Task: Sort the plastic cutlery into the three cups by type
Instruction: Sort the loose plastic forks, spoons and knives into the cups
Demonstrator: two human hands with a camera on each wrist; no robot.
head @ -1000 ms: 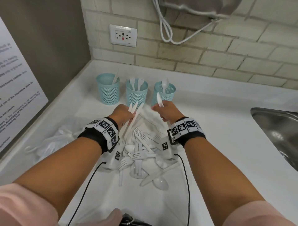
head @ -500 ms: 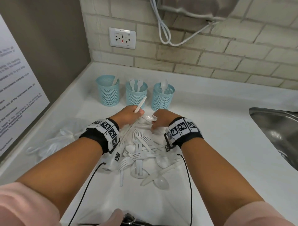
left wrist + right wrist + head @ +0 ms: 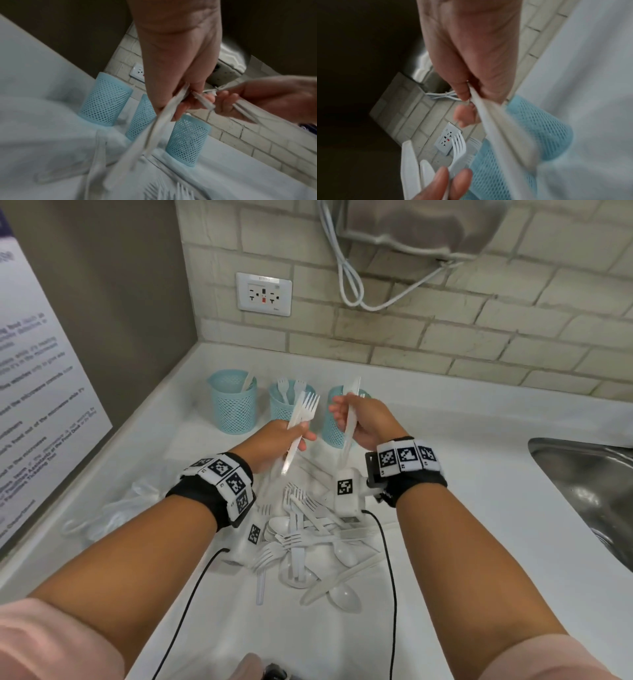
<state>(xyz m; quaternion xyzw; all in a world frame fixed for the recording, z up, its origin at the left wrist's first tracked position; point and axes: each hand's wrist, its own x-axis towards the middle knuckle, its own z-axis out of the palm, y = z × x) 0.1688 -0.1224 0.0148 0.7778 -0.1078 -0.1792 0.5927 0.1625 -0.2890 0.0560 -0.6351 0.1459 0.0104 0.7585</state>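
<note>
Both grips were closed on cutlery above the white worktop [image 3: 445, 474]: the left hand [image 3: 274, 440] held white plastic forks [image 3: 305, 412], tines up past its fingers, and the right hand [image 3: 366, 422] pinched a white plastic knife [image 3: 351, 405]. Three light-blue mesh cups [image 3: 234, 405] stood just behind them; a loose cutlery pile [image 3: 308, 542] lay nearer the person.

Both forearms reach forward from the near edge, bare below pink sleeves, each wrist wrapped in a black band with white marker tiles. The left hand [image 3: 274, 440] is raised, its fingers curled in a grip round white cutlery handles, thumb toward the right. The right hand [image 3: 364, 422] is lifted just beside it, slightly farther, fingers and thumb pinching a long white piece held nearly upright.
</note>
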